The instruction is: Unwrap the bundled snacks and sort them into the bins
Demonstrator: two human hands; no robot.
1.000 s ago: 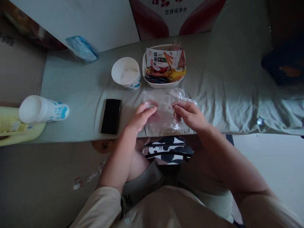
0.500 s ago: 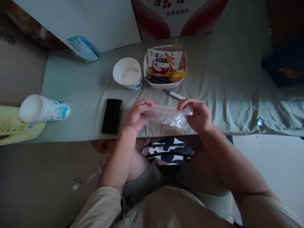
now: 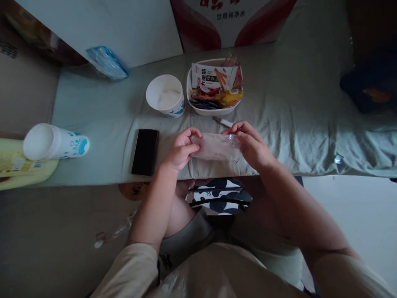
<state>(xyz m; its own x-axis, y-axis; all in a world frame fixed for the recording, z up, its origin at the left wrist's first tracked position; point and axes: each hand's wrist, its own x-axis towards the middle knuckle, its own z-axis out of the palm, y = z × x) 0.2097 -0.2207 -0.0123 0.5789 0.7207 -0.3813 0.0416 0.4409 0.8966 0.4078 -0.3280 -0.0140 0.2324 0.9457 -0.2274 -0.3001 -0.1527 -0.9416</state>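
Observation:
A clear plastic bag [image 3: 217,147], folded into a narrow strip, lies on the cloth-covered bench [image 3: 108,120] in front of me. My left hand [image 3: 180,149] pinches its left end with curled fingers. My right hand [image 3: 252,145] grips its right end, fingers bent over the top edge. Just beyond the bag lies a small white stick-like object [image 3: 222,121], apart from both hands.
A black phone [image 3: 144,151] lies left of my left hand. Behind are a white paper cup [image 3: 166,96] and a white bowl [image 3: 213,110] full of snack packets. A stack of paper cups [image 3: 54,142] lies on its side far left, over a yellow bottle [image 3: 18,171]. A blue packet [image 3: 107,63] sits at the back.
The bag lay spread flat under both hands; I lifted it, folded it toward me into a narrow strip and set it down. The white stick-like object came into view behind it.

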